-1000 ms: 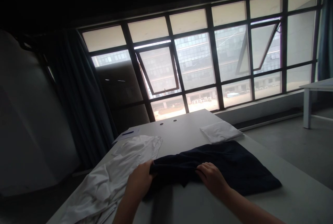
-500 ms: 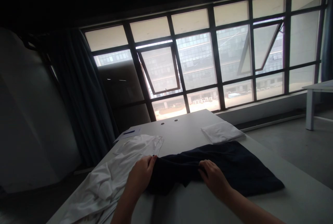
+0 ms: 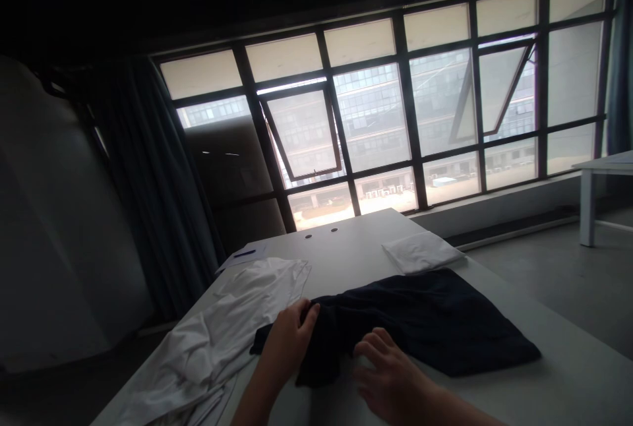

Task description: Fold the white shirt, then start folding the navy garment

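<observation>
Dark cloth (image 3: 445, 320) spans lower centre to lower right on the tabletop (image 3: 346, 254); left hand (image 3: 290, 339) pinches its bunched end, right hand (image 3: 388, 368) curls nearby, grip indeterminate; light, even tension should limit creasing.

Hands (image 3: 291, 334) at dark cloth (image 3: 445, 324)

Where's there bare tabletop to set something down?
On the white table beyond the dark garment, between the crumpled white cloth and folded white cloth; also right of the dark garment. It's crowded around the left hand.
</observation>
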Available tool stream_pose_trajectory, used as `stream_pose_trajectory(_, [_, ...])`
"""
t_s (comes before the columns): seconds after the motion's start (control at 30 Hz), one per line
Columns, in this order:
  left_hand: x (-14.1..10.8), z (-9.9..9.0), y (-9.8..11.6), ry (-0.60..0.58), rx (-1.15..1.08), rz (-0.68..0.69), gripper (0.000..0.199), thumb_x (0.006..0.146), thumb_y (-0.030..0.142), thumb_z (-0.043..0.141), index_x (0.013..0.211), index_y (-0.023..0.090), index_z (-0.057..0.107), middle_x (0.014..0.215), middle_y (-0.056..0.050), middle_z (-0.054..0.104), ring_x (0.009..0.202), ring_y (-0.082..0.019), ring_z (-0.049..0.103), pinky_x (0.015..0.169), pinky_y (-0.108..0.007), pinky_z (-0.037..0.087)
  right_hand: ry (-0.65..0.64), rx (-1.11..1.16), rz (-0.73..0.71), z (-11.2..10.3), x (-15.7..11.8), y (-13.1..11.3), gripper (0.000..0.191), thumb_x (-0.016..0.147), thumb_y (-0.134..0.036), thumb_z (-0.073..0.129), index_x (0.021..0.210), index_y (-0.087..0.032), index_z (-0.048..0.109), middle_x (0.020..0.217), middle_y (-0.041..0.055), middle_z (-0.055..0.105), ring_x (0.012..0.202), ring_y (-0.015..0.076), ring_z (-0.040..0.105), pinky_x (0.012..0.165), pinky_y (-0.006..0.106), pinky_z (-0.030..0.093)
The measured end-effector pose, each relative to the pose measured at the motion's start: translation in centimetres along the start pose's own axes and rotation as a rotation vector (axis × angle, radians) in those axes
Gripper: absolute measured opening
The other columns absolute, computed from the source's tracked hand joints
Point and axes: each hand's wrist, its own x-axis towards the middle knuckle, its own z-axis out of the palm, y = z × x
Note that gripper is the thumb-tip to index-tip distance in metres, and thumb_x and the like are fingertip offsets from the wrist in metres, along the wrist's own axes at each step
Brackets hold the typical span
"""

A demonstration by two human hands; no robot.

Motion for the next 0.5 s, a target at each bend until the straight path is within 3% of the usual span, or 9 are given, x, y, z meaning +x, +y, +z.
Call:
stream_pose_trajectory(0.1, [-0.1,0.2,0.2,-0.001,-0.038,0.005,0.038,0.100,0.049,0.045,0.075,0.023,0.055,0.069,0.001,0.063,0.066,-0.019,0.059,0.062,-0.027,0.034,0.052,-0.115,-0.129,1.7,-0.1,-1.2,0.034,0.089,-0.042,0.072,0.121,-0.041,0.063,0.150,0.0045,0.052,0.126,0.0300,0.052,0.106,0.051,0.040])
stream_pose_trajectory(0.2, [-0.2,0.5,0.4,-0.010,-0.042,0.007,0.038,0.100,0.049,0.046,0.073,0.023,0.053,0.066,0.002,0.061,0.065,-0.018,0.057,0.061,-0.027,0.033,0.163,-0.272,-0.151,4.8,-0.6,-2.3,0.051,0.091,-0.035,0.071,0.136,-0.050,0.052,0.150,0.0031,0.056,0.127,0.0284,0.056,0.103,0.048,0.045])
stream_pose_trajectory(0.3, [-0.3,0.7,0.8,-0.032,-0.037,0.009,0.037,0.100,0.047,0.045,0.073,0.023,0.053,0.066,0.002,0.061,0.064,-0.017,0.057,0.061,-0.027,0.033,0.123,-0.273,-0.067,7.0,-1.0,-2.7,0.046,0.091,-0.032,0.068,0.134,-0.044,0.056,0.150,0.0016,0.059,0.131,0.0329,0.056,0.105,0.048,0.047])
stream_pose_trajectory(0.4, [-0.3,0.7,0.9,-0.056,-0.017,0.001,0.038,0.100,0.048,0.044,0.074,0.023,0.053,0.066,0.002,0.061,0.063,-0.017,0.056,0.060,-0.027,0.033,0.008,-0.140,0.043,6.5,-0.8,-2.6,0.042,0.088,-0.030,0.070,0.129,-0.033,0.063,0.155,0.0052,0.053,0.135,0.0368,0.053,0.108,0.049,0.047])
stream_pose_trajectory(0.5, [-0.2,0.3,0.5,-0.039,0.027,-0.005,0.039,0.099,0.050,0.045,0.073,0.023,0.052,0.065,0.002,0.060,0.064,-0.018,0.056,0.062,-0.027,0.033,-0.061,0.073,0.172,4.1,-0.2,-2.1,0.059,0.081,-0.037,0.072,0.137,-0.023,0.058,0.158,0.0140,0.047,0.139,0.0391,0.049,0.112,0.051,0.045])
